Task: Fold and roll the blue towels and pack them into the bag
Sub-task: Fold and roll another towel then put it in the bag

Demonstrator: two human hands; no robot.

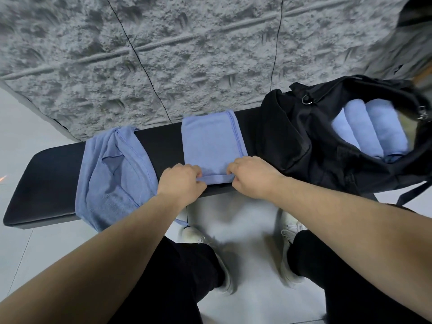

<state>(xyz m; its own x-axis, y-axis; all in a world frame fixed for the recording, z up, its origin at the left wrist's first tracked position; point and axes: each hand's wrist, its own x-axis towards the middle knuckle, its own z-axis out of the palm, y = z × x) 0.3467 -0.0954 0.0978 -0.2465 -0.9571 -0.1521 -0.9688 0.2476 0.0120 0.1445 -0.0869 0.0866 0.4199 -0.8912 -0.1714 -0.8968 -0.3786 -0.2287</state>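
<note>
Pinching the folded towel's point(214, 142) near edge, left hand point(180, 181) and right hand point(253, 177) turned it over, evidently to start a tight roll for the bag point(304, 141).

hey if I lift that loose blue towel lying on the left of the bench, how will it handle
The loose towel probably goes floppy and sags, since it already lies crumpled and drapes over the bench edge. It looks thin, so likely light. Unfolded, it should not roll.
</note>
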